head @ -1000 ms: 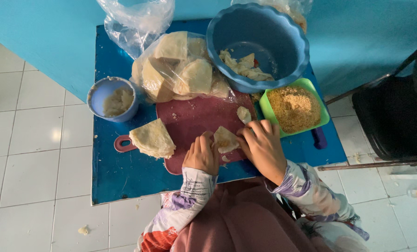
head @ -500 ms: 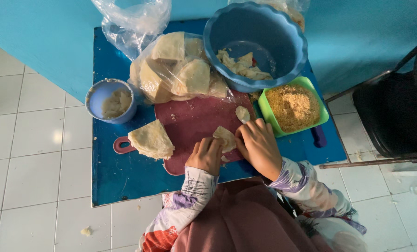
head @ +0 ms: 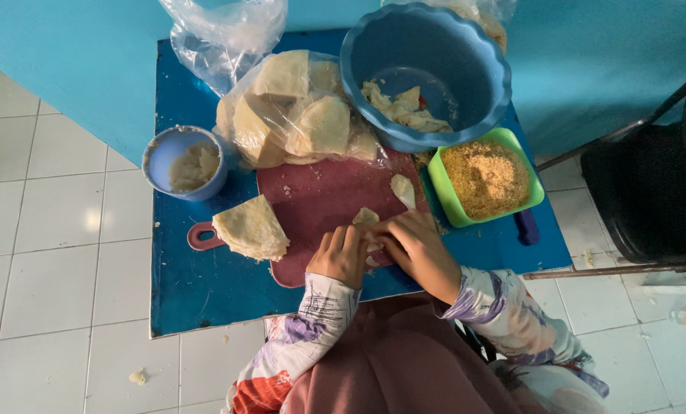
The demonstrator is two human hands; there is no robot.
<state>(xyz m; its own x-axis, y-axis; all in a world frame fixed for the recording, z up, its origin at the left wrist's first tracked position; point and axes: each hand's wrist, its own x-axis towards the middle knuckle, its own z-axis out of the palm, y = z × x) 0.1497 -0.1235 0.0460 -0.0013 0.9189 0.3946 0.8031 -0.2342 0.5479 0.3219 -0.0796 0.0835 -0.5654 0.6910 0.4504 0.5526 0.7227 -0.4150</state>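
Both of my hands work a pale dough piece [head: 366, 218] on a maroon cutting board [head: 320, 201]. My left hand [head: 340, 254] presses it from the left, my right hand [head: 413, 249] covers it from the right, so most of it is hidden. A folded pale wrapper stack [head: 251, 228] lies on the board's left edge. A small filled piece [head: 403, 189] rests on the board near the green container.
A low blue table [head: 205, 284] holds a small blue cup of paste [head: 185, 162], a plastic bag of pale wrappers [head: 297, 115], a big blue basin with scraps [head: 423, 73] and a green tub of breadcrumbs [head: 487, 178]. A black chair [head: 653, 192] stands right.
My hands have closed further over the dough piece, hiding more of it. The view has shifted slightly; nothing else on the table moved.
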